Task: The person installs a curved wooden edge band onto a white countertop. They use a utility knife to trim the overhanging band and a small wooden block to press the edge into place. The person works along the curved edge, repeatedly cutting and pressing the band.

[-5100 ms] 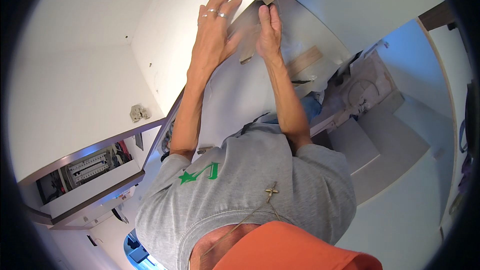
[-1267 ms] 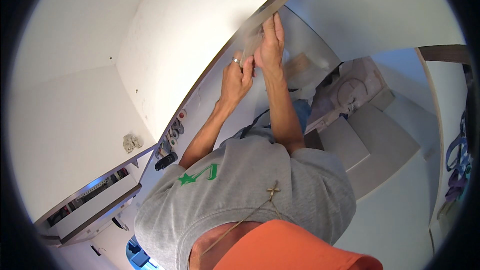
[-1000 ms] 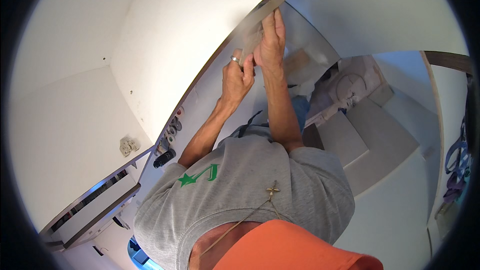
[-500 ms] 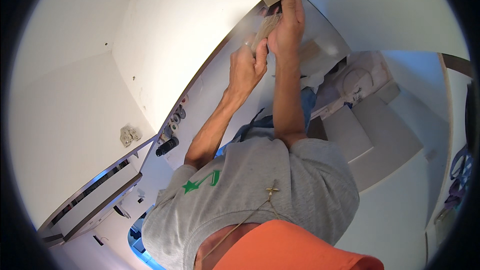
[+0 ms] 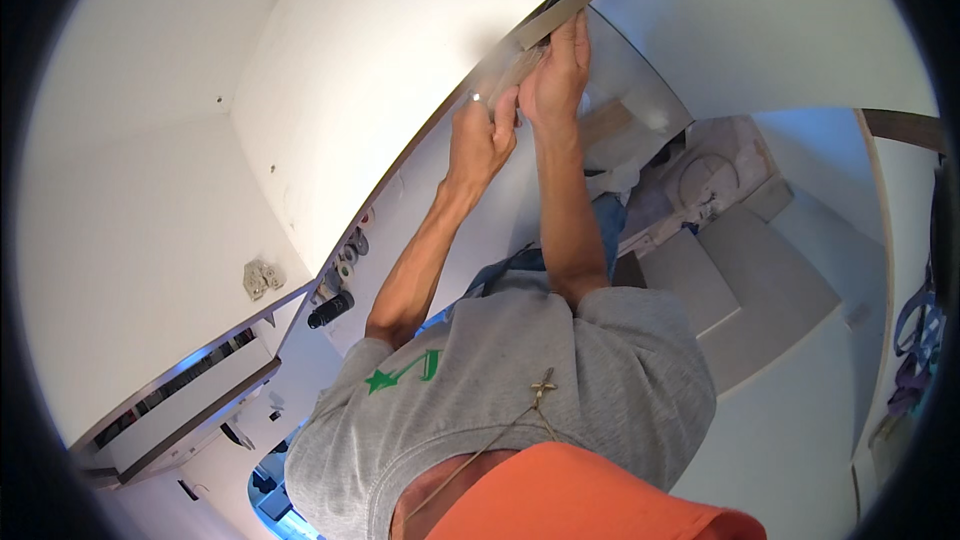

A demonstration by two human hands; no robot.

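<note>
Both my arms reach up to the dark-edged rim of a large white panel (image 5: 400,50). A flat brown strip (image 5: 575,10) lies slantwise along that rim at the top. My right hand (image 5: 556,85) is closed just under the strip, its fingertips at the strip's lower edge. My left hand (image 5: 478,143), thumb up, is closed on a translucent tan piece (image 5: 515,70). This piece runs up from the left hand toward the strip, beside the right hand. It is blurred, and its exact kind is unclear. What my right fingers hold is hidden.
Metal hinges (image 5: 262,280) lie on the white surface at left. Several tape rolls (image 5: 347,255) and a black cylinder (image 5: 331,310) stand below the panel's rim. Grey boxes (image 5: 740,290) sit at right. A blue container (image 5: 275,490) is at lower left.
Both hands have moved slightly down and left in the picture, and the view has shifted a little. The left hand stays closed on the tan piece.
</note>
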